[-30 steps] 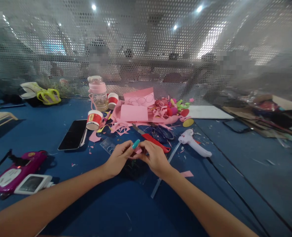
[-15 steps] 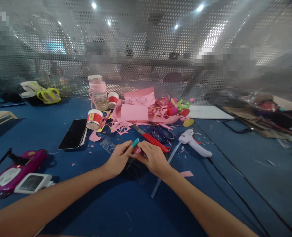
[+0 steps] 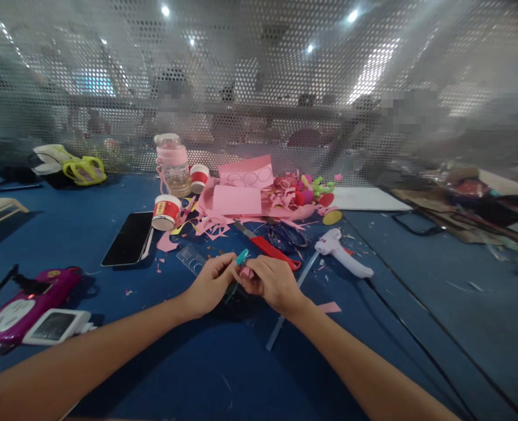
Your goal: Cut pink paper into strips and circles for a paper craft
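A cluttered blue table (image 3: 110,245) fills my view. Behind the hands lie a red-handled utility knife (image 3: 270,250), dark-handled scissors (image 3: 290,235) and a white glue gun (image 3: 342,253) with its black cord (image 3: 417,345) trailing toward me. A heap of pink paper cuttings (image 3: 241,204) sits further back, one sheet drawn with circles; no writing on it is readable. To the left lie a black smartphone (image 3: 128,238), a red-and-white paper cup (image 3: 166,212) and a pink-capped clear bottle (image 3: 172,165); their labels are too blurred to read. At centre, my left hand (image 3: 209,285) and right hand (image 3: 272,283) meet fingertip to fingertip, both pinching a small pink paper piece (image 3: 247,272). A teal-tipped tool (image 3: 241,256) sticks up between them, just above the table.
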`<state>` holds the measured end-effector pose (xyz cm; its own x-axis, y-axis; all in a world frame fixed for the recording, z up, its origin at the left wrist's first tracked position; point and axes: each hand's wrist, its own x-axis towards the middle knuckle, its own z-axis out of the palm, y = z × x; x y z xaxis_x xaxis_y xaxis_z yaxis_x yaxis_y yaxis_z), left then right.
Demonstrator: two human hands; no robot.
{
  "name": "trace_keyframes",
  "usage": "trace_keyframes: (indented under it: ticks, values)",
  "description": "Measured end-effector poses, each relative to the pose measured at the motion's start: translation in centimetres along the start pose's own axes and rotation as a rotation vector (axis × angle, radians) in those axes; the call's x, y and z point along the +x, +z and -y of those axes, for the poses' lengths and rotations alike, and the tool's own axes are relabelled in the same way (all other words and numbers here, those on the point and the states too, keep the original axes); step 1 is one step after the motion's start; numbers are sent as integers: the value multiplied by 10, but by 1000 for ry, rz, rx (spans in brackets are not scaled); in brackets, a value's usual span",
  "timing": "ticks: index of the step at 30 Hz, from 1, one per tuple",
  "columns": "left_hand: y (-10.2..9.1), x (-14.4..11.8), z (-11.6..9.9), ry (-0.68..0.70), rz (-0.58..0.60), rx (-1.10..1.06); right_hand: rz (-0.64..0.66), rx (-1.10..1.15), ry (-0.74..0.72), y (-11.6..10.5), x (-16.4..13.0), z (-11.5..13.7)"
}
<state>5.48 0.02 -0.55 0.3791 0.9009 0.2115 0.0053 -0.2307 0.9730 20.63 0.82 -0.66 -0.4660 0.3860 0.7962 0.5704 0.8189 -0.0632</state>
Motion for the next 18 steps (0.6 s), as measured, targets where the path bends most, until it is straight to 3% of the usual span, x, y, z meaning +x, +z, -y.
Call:
trace_keyframes:
  ticks: [11, 18]
  values:
    - [3, -1, 0, -56, -31, -83, -2, 12, 47, -1, 0, 0]
    - [0, 0, 2, -21, -97, -20, 148, 67, 152, -7, 8, 7]
